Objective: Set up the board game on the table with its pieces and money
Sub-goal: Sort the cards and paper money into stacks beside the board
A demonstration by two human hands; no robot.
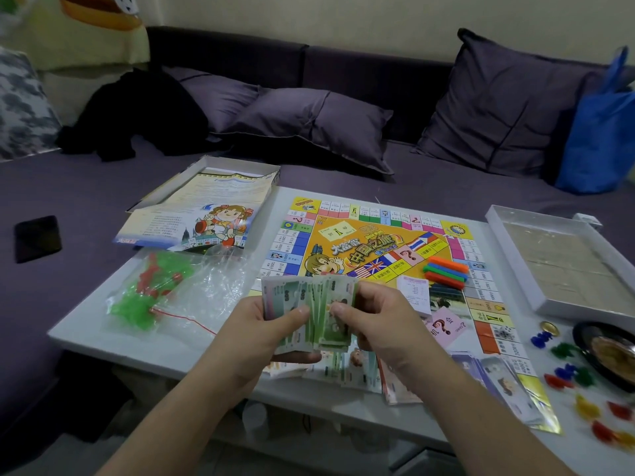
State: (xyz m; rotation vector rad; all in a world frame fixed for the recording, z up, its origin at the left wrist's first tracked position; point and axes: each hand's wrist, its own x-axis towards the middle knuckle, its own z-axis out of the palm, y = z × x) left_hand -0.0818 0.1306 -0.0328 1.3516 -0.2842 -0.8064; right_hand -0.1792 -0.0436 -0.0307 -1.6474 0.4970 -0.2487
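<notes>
At far left on the white rectangular table [82,324] lies a clear plastic zip bag of green and red plastic game pieces [154,290], well apart from both my hands. Beyond it sits the open cardboard box lid holding the printed paper rule sheet [206,207].

My left hand [271,329] cradles a thick fan of green and pale paper play-money notes [309,304]: the thumb lies across the face of the notes, the curled fingers support them from beneath. The long axis of the notes runs away from me, nearly upright in the grip, their top edges spread toward the board.

My right hand [371,317] meets the same fan from its right edge, thumb pressed on the front of a green note; I judge it is peeling or counting that note off, though the fingers behind are hidden. Both hands touch the stack; the right is nearer the loose notes [343,372] already lying on the near edge of the table just below.

Behind the hands lies the flat, colourful square cardboard game board [378,249], carrying a small bundle of orange, green, blue and red plastic sticks [446,271] and a pink question-mark card [445,326].

At right stand a shallow white box tray [508,242] and scattered small blue, green, red and yellow plastic tokens [563,371].
</notes>
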